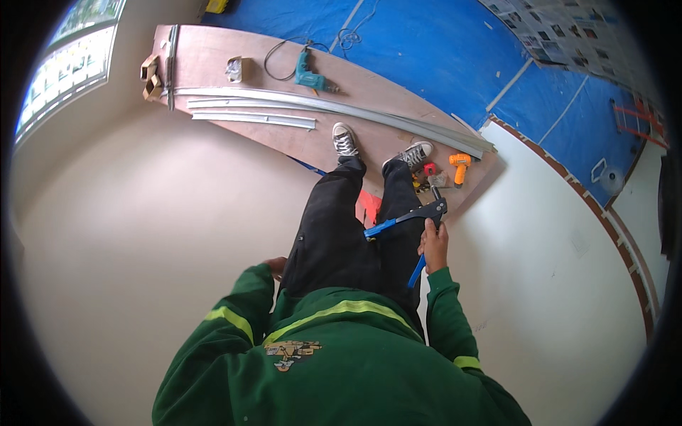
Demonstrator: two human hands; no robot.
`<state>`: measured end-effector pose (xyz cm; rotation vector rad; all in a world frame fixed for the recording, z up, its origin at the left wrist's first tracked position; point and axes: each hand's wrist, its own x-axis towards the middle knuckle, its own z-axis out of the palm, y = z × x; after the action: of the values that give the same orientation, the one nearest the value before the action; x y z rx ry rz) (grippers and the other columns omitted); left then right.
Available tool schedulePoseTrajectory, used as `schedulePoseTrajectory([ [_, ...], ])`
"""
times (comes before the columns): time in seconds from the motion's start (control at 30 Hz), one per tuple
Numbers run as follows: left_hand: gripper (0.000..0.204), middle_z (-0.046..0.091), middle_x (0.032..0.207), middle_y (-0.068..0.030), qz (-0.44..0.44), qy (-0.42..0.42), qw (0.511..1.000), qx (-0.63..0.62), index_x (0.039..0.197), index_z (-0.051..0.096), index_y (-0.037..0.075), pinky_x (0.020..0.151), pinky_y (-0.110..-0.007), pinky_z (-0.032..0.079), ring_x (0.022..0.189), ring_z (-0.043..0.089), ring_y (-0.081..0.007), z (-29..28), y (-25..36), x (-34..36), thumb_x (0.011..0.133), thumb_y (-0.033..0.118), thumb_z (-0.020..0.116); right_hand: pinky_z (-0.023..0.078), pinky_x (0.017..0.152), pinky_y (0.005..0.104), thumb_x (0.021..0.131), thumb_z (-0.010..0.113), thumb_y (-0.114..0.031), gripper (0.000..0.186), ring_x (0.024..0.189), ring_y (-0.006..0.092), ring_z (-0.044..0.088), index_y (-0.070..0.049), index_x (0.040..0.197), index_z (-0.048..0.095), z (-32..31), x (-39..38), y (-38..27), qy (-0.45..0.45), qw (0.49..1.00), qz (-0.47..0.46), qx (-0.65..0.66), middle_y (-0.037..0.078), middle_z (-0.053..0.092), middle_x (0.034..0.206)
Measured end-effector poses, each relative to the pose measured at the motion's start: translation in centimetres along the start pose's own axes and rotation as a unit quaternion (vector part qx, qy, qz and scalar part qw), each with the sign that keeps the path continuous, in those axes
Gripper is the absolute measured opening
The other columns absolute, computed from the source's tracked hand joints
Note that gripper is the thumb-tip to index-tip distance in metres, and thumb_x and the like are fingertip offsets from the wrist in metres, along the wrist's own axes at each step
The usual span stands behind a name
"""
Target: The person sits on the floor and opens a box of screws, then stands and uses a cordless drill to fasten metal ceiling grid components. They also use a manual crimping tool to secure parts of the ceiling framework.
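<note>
My right hand [435,247] is closed around a hand riveter [428,211] with a dark head and blue handles. One handle stretches left across my dark trousers, and the other slants down past my palm. The riveter's nose points up toward the small tools by my right shoe. At my left hip, my left hand [277,267] rests against or beside the trousers. Its fingers are mostly hidden, and I cannot tell whether they hold anything.
Both shoes stand on a long brown board [234,46]. Long metal channels [284,96], a teal corded drill [307,73] and an orange power tool [460,169] lie on it. Blue sheeting [440,42] covers the floor beyond. A window [64,78] is at the left.
</note>
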<state>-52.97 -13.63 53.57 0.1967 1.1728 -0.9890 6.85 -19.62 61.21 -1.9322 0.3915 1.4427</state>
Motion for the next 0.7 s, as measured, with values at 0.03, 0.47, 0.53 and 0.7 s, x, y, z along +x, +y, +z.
schedulePoseTrajectory([
  [0.03, 0.047, 0.076, 0.118, -0.0073, 0.033, 0.059, 0.998, 0.019, 0.14, 0.07, 0.011, 0.085, -0.044, 0.062, 0.104, 0.073, -0.0259, 0.4, 0.0, -0.7, 0.103, 0.04, 0.073, 0.04, 0.041, 0.0268, 0.112, 0.064, -0.035, 0.028, 0.047, 0.008, 0.044, -0.013, 0.099, 0.051, 0.4, 0.3, -0.1, 0.011, 1.0, 0.015, -0.012, -0.003, 0.047, 0.069],
  [0.47, 0.063, 0.068, 0.135, -0.0147, 0.45, 0.265, 0.796, -0.305, 0.155, 0.053, 0.004, 0.102, -0.043, 0.057, 0.121, 0.071, -0.0287, -0.7, 18.3, -14.5, 0.11, 0.047, 0.063, 0.038, 0.041, 0.0288, 0.111, 0.064, -0.037, 0.03, 0.046, 0.0082, 0.044, -0.01, 0.103, 0.053, 3.2, -0.9, -7.9, -0.011, 0.978, -0.133, -0.16, -0.002, 0.047, 0.068],
  [0.53, 0.06, 0.07, 0.131, -0.0129, 0.415, 0.29, 0.814, -0.284, 0.152, 0.056, 0.004, 0.098, -0.041, 0.058, 0.115, 0.072, -0.0263, 1.4, 14.8, -12.8, 0.11, 0.047, 0.064, 0.037, 0.04, 0.0283, 0.11, 0.065, -0.037, 0.028, 0.046, 0.0071, 0.043, -0.013, 0.104, 0.053, 3.8, 0.1, -8.1, -0.015, 0.971, -0.167, -0.168, -0.003, 0.049, 0.069],
  [0.7, 0.05, 0.069, 0.129, -0.0107, 0.28, 0.29, 0.875, -0.267, 0.149, 0.059, 0.008, 0.097, -0.043, 0.057, 0.114, 0.071, -0.0257, 8.9, 1.9, -7.4, 0.109, 0.037, 0.063, 0.041, 0.041, 0.0295, 0.107, 0.068, -0.037, 0.031, 0.049, 0.0114, 0.049, -0.009, 0.111, 0.054, 4.8, 3.2, -7.0, -0.089, 0.981, -0.109, -0.136, 0.001, 0.053, 0.074],
])
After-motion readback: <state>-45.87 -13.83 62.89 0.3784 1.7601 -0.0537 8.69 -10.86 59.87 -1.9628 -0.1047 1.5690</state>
